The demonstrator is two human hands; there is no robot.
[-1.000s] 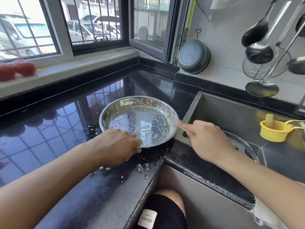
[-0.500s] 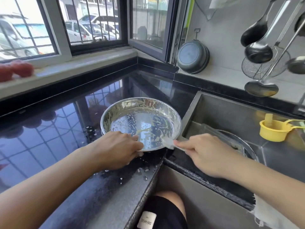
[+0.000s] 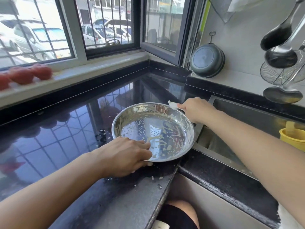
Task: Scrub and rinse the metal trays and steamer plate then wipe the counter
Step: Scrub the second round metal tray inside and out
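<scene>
Head view: a round metal tray (image 3: 153,132), streaked with pale residue, is set on the black worktop (image 3: 66,129) just beside the sink (image 3: 247,116). Its near rim is gripped by the left hand (image 3: 125,156), thumb inside. A small white scrubber (image 3: 172,105) is pinched by the right hand (image 3: 195,109) at the far rim. The rim should probably be worked all round, the tray being kept pinned against sliding; the streaked floor looks unfinished.

One metal tray (image 3: 153,132) sits on the desk (image 3: 66,129). Three tomatoes (image 3: 21,76) line the windowsill (image 3: 92,71). Two hands are in view, left (image 3: 125,156) and right (image 3: 196,109).
</scene>
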